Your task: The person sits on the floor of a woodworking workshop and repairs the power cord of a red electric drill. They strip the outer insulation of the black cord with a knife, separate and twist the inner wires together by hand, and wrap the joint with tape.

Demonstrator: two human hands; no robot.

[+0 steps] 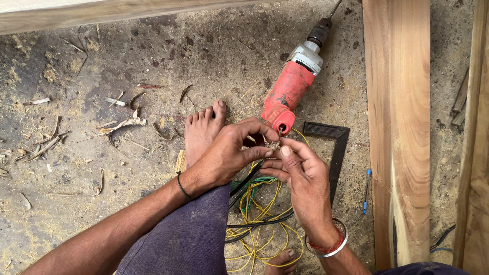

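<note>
Frayed wire ends (275, 145), a small pale tuft at the butt of the red electric drill (288, 91), are sitting pinched between the fingertips of both bare hands. The left hand (229, 153) is curling over from the left, its thumb and forefinger closing on the tuft just below the drill's handle end, while the right hand (300, 173) is coming up from below, its thumb pressing against the same tuft and its other fingers folding under it; both hands are grasping the wire ends and touching each other at the fingertips. A thin black band is circling the left wrist, and a silver bangle with red thread is circling the right one. Beneath the hands a loose tangle of yellow, green and black cable (257, 224) is lying in loops on the ground, running up toward the grip. The drill is lying tilted on the dusty concrete floor (168, 46), its grey chuck pointing up and to the right, away from the hands. A bare foot (202, 130) is resting flat just left of the drill's handle, and a dark purple trouser leg is covering the knee below the left hand. A black metal try square (333, 145) is lying just right of the hands, a blue pen (367, 191) beyond it, and a long reddish wooden plank (400, 127) is lying alongside. Wood shavings (122, 122) are scattered over the floor at left.
</note>
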